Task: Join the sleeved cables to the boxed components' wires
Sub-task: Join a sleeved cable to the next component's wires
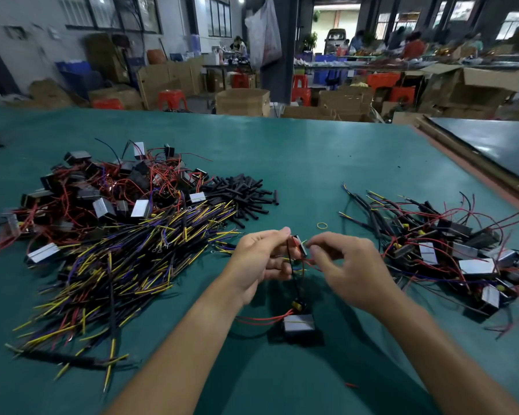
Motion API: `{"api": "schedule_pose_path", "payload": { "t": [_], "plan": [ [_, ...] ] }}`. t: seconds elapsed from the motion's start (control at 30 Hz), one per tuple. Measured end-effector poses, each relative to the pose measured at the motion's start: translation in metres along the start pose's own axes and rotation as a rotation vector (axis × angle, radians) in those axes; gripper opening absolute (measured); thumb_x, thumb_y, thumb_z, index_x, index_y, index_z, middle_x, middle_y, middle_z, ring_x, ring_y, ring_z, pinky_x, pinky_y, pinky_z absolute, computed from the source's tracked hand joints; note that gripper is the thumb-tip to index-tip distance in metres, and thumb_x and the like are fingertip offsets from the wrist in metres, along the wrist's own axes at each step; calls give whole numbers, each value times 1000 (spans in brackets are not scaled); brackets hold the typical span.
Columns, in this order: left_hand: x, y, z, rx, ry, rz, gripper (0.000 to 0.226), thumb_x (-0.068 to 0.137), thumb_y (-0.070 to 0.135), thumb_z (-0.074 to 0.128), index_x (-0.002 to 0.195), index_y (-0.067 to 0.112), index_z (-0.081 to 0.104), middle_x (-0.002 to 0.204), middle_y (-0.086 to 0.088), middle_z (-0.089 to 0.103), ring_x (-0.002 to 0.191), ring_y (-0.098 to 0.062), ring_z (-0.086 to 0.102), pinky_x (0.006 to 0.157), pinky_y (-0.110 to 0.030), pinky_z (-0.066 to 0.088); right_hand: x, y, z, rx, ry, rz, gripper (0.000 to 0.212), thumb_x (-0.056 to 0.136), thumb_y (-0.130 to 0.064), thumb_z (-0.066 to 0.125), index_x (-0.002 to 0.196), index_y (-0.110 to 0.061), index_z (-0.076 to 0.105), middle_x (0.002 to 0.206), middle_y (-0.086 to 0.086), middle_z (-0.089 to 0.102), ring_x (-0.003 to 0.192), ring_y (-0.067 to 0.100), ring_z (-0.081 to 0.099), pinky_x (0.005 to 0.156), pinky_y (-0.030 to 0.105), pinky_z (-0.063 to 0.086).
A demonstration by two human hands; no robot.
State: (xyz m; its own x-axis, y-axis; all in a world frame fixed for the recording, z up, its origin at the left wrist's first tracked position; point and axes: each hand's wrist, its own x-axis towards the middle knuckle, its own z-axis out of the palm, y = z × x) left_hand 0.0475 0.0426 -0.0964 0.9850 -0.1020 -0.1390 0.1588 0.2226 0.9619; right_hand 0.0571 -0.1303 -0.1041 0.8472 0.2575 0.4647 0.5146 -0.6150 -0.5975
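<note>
Left hand [261, 259] pinches black sleeved cable [295, 287], right hand [351, 265] pinches thin red wire [310, 260]. Joined pile [462, 259] small; I judge most remains.

Two bare arms, two bare hands

The left hand [258, 259] and right hand [351, 265] are uncovered, and the left forearm [186, 348] and right forearm [426, 348] show only skin down to the bottom edge of the view.

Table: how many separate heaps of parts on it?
4. Boxed components far left; sleeved cables in front of them; black tubing pieces centre; boxes with cables right. More may lie outside the frame.
</note>
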Motion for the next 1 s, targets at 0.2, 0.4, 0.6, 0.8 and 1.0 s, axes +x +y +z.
{"api": "schedule_pose_path", "payload": {
  "t": [0.2, 0.4, 0.6, 0.8, 1.0],
  "plan": [
    [1, -2, 1, -8, 12, -7, 28, 98, 23, 52, 83, 8, 71, 72, -8, 69, 43, -15, 53, 46, -23, 51, 2, 6, -15, -92, -36, 100, 11, 82, -16, 69, 73, -23, 71, 61, -8, 67, 63, 16, 64, 68, 33, 53],
    [4, -5, 2, 89, 103, 29, 23, 95, 24, 58, 87, 5, 67, 70, -5, 68, 41, -14, 53, 43, -20, 47, 3, 7, -27, -321, -13, 96, 19, 79, -14, 73, 98, -18, 74, 93, -4, 72, 101, 23, 59, 96, 34, 40],
    [3, -7, 1, 92, 117, 144, 7, 86, 15, 70, 90, 13, 65, 66, -1, 69, 38, -9, 52, 40, -17, 42, -6, -19, -11, -9, -69, -53, 31, 86, -20, 70, 117, -21, 69, 92, -11, 70, 85, 11, 64, 85, 36, 51],
    [1, -9, 2, 103, 46, 186, 9, 83, 7, 72, 92, 8, 71, 69, -4, 69, 43, -10, 54, 45, -21, 48, -5, -11, -9, 57, -72, 5, 17, 87, -19, 70, 102, -27, 71, 85, -15, 70, 79, 7, 65, 82, 39, 53],
    [-1, -8, 4, 166, -9, 256, 26, 85, -1, 68, 107, 13, 68, 69, -2, 68, 43, -13, 55, 45, -20, 47, -3, -2, -7, 95, -57, 38, 15, 83, -16, 75, 86, -30, 70, 77, -18, 68, 72, 9, 64, 76, 37, 55]
  ]
}}
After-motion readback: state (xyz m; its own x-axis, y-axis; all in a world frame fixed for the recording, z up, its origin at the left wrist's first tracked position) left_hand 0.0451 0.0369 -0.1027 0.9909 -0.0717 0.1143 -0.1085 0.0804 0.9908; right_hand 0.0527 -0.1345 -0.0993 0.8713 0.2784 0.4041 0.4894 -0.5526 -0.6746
